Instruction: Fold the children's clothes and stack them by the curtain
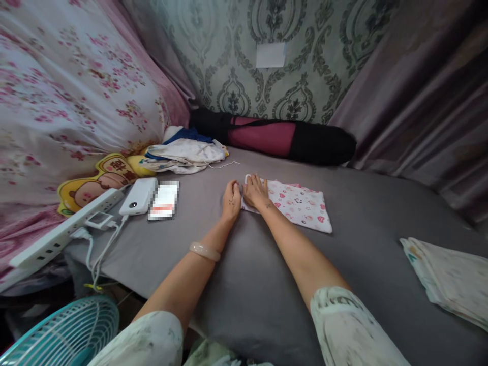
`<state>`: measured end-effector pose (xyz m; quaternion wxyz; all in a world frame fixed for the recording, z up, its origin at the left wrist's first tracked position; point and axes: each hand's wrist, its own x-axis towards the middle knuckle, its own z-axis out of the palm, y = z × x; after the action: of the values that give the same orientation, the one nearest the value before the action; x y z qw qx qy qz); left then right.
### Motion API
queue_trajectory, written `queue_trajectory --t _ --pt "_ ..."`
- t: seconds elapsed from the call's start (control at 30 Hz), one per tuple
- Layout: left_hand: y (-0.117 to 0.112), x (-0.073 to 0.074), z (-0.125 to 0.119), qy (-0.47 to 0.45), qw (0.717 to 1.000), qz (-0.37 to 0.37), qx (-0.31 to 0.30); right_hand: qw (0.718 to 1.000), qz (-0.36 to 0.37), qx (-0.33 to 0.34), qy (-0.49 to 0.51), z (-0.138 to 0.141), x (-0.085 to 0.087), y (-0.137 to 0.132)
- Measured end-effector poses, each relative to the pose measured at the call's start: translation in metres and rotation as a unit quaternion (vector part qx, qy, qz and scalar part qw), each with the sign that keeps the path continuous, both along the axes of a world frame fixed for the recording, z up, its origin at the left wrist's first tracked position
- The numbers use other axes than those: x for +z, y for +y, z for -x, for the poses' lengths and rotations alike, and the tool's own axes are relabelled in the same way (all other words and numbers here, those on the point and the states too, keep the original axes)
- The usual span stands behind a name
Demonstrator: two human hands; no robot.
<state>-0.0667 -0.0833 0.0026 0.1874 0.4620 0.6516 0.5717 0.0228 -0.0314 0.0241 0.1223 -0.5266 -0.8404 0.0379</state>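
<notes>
One folded heart-print cloth (299,202) on grey sheet (366,218), centre. One right hand (256,192) spread palm-down on its left end; one left hand (231,200) edge-on there, grip unclear. One pale folded cloth (453,277), far right.

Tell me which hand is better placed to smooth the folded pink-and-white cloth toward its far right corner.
Probably the right hand: it lies spread on the cloth, near its left end. The left hand is at the left edge, farther from that corner.

White cloth (301,204) with pink heart pattern
</notes>
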Motion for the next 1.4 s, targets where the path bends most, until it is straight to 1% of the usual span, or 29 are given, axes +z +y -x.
queue_trajectory --t 0.17,0.3,0.4,0.5,0.6,0.7,0.83,0.97,1.13,1.17,1.27,1.33,1.4 --pt "0.003 0.0 0.002 -0.037 0.999 -0.003 0.015 0.999 0.041 -0.009 -0.008 0.009 -0.001 0.002" --pt "0.006 -0.005 0.004 -0.059 0.998 -0.011 0.015 1.0 0.028 -0.01 0.005 0.009 -0.005 0.001" --pt "0.007 -0.007 0.005 -0.058 0.998 -0.013 0.011 1.0 0.013 -0.003 0.026 0.006 -0.006 0.0" --pt "0.007 -0.008 0.006 -0.047 0.999 -0.005 0.013 0.999 -0.001 0.001 0.046 0.001 -0.003 -0.006" --pt "0.006 -0.007 0.006 -0.04 0.999 -0.003 0.007 0.999 -0.016 0.016 0.042 -0.003 -0.002 -0.017" --pt "0.004 -0.005 0.005 -0.041 0.999 -0.005 0.0 0.999 0.003 0.029 0.016 -0.003 -0.004 -0.026" --pt "0.002 -0.002 0.003 -0.036 0.999 -0.002 -0.004 0.999 0.03 0.019 -0.007 0.0 -0.009 -0.033" --pt "0.0 0.002 0.002 -0.019 1.0 0.005 -0.013 0.999 0.028 0.024 -0.004 0.001 -0.009 -0.034" --pt "-0.003 0.005 0.0 0.004 1.0 0.007 -0.03 0.997 0.07 0.041 0.021 -0.007 -0.001 -0.025" --pt "-0.003 0.004 0.0 0.009 0.999 0.006 -0.035 0.996 0.068 0.04 0.032 -0.01 0.001 -0.022" --pt "-0.002 0.0 -0.002 0.037 0.997 0.008 -0.069 0.998 0.016 0.021 0.049 -0.021 0.003 -0.015" --pt "0.0 -0.004 -0.003 0.085 0.991 0.016 -0.106 0.999 -0.012 0.007 0.039 -0.027 0.0 -0.013" --pt "0.001 -0.007 -0.005 0.147 0.98 0.026 -0.133 1.0 -0.012 -0.001 0.026 -0.031 -0.004 -0.013"
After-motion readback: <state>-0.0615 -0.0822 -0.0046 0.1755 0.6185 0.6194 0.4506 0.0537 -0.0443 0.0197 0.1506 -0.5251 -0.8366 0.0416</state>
